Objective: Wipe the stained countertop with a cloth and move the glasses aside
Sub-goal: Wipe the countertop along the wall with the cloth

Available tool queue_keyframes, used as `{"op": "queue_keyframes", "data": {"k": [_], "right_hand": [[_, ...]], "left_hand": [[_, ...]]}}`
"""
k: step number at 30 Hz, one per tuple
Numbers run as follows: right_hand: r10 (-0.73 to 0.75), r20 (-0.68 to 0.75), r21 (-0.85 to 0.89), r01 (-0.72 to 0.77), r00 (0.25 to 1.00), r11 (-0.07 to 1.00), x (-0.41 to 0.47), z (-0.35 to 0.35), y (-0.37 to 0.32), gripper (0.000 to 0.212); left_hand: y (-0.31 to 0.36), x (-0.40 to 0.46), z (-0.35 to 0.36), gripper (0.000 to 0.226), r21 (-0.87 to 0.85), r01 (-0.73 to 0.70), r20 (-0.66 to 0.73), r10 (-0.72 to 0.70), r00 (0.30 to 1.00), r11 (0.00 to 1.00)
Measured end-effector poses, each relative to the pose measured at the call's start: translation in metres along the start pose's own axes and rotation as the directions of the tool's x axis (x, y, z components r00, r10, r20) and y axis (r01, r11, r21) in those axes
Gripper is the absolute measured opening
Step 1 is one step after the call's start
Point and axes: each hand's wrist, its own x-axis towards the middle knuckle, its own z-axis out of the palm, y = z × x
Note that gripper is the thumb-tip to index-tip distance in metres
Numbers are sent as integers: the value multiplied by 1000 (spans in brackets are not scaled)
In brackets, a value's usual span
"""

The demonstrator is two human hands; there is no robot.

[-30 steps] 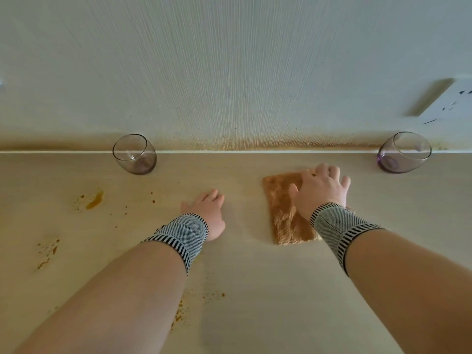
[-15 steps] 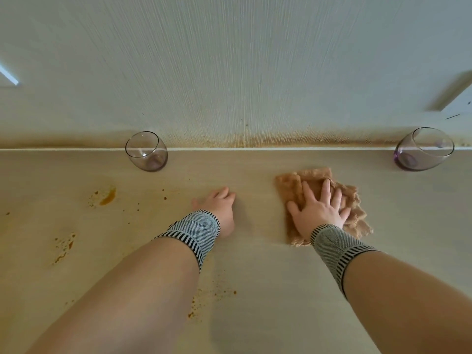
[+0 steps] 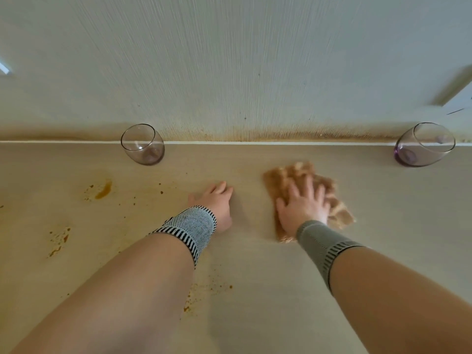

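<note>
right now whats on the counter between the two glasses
In the head view, between the left glass and the right glass lie both hands: the left hand flat on the countertop, the right hand pressing the brown cloth.

Pale wall with fine vertical ribbing, rising behind the work surface. Brownish-orange staining along its base, above a thin white strip at the join. At the upper right edge, a white fitting, possibly a socket, mostly cropped. At the far left edge, a small bright streak.
</note>
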Motion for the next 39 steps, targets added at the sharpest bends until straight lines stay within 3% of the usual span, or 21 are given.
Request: {"op": "queue_keyframes", "data": {"k": [2, 4, 6, 8, 10, 11, 12, 14, 16, 17, 18, 21, 23, 27, 35, 39], "right_hand": [[-308, 26, -42, 309, 951, 950, -15, 10, -18, 58], [-468, 97, -86, 476, 879, 875, -17, 9, -14, 57], [-355, 88, -89, 363, 931, 928, -8, 2, 8, 57], [3, -9, 26, -3, 1000, 1000, 2, -6, 33, 60], [306, -10, 146, -302, 952, 942, 8, -10, 40, 64], [319, -1, 135, -316, 948, 939, 7, -9, 32, 65], [242, 7, 107, -241, 970, 965, 4, -6, 19, 64], [-128, 46, 14, 128, 991, 992, -11, 4, -9, 62], [-426, 96, -109, 435, 900, 894, -23, 8, -20, 61], [-466, 83, -165, 473, 881, 866, -19, 4, -17, 62], [-419, 31, -217, 416, 907, 883, -12, -2, -10, 63], [-17, -112, -177, -3, 994, 984, 12, -19, 28, 75], [68, -110, -96, -79, 992, 992, 20, -17, 40, 81], [-64, -61, -21, 63, 996, 998, 25, -1, 3, 69], [-371, -16, -101, 367, 929, 925, 42, 9, -115, 63], [-390, -72, -161, 375, 918, 913, 54, 4, -121, 60]], "left_hand": [[3, -1, -1, 80, 3, 5, -8, -5, 1000, 1000], [4, -2, -2, 80, 14, 19, -23, -18, 1000, 1000], [6, -5, -1, 79, 24, 43, -39, -42, 998, 999], [8, -8, 4, 76, 41, 65, -84, -61, 995, 997], [9, -10, 10, 75, 54, 75, -125, -67, 990, 996], [10, -11, 12, 75, 38, 83, -129, -77, 989, 996], [11, -11, 15, 75, 21, 92, -125, -88, 988, 996], [13, -10, 14, 77, 13, 106, -118, -104, 988, 994], [14, -10, 9, 76, 9, 116, -131, -113, 985, 993], [14, -10, 5, 74, 6, 117, -141, -115, 983, 993], [12, -9, 2, 73, 3, 116, -146, -114, 983, 993], [5, -4, -5, 72, -7, 121, -134, -121, 984, 993], [-2, 1, -7, 72, -19, 128, -127, -130, 983, 992], [-17, 15, -9, 69, -47, 134, -127, -139, 982, 990], [-55, 36, -16, 64, -63, 103, -278, -116, 953, 993], [-61, 42, -19, 64, -73, 62, -310, -82, 947, 995]]}}
